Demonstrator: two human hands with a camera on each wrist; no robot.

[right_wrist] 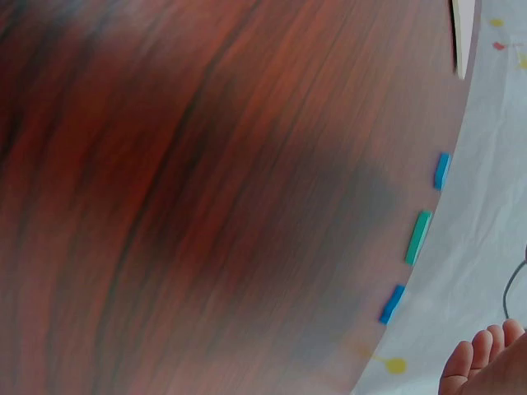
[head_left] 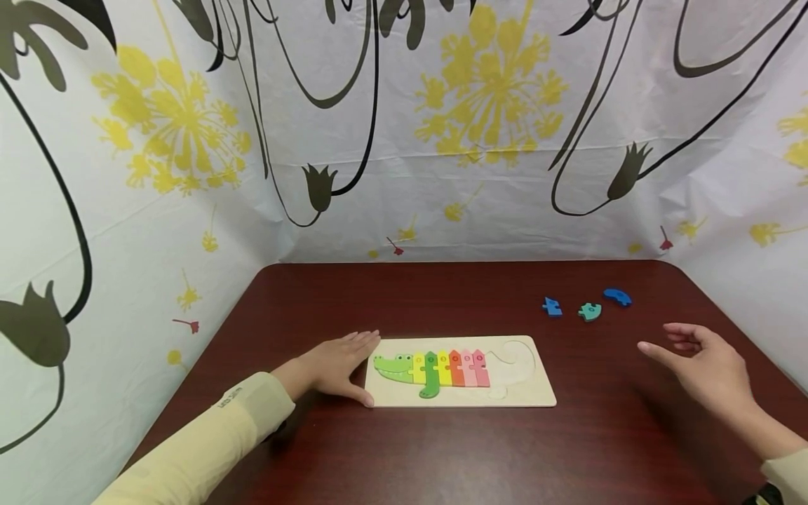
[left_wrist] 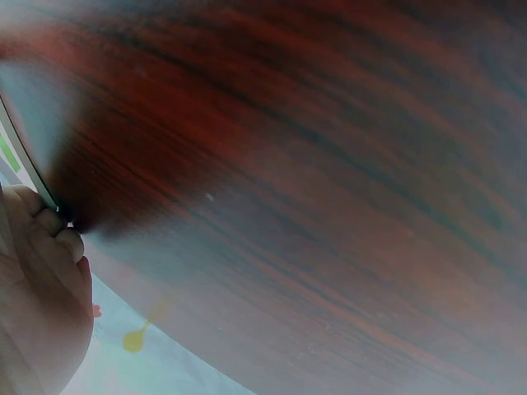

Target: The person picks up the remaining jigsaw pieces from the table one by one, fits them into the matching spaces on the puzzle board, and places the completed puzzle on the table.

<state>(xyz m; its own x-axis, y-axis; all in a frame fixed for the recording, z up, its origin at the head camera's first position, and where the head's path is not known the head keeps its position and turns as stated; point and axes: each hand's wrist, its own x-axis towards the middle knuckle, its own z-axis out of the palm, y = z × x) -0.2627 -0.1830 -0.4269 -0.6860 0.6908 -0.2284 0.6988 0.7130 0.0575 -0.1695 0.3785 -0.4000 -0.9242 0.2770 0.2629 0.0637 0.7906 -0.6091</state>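
Observation:
A pale wooden puzzle board (head_left: 467, 400) lies flat on the table, with a crocodile's green head (head_left: 394, 369) and several coloured, numbered body pieces set in it. At its right end, the outline of the tail part shows bare wood. My left hand (head_left: 337, 365) rests against the board's left edge, fingers extended at the top corner and thumb at the lower one. Over the right side of the table is my right hand (head_left: 713, 368), fingers loosely bent and holding nothing. Beyond it lie a blue piece (head_left: 552, 307), a teal piece (head_left: 590, 312) and a curved blue piece (head_left: 617, 297).
The dark red-brown table (head_left: 442, 456) has rounded far corners. A white cloth (head_left: 404, 231) printed with yellow flowers and dark stems hangs behind it and along the sides. In the right wrist view, the three loose pieces line up near the table's far edge.

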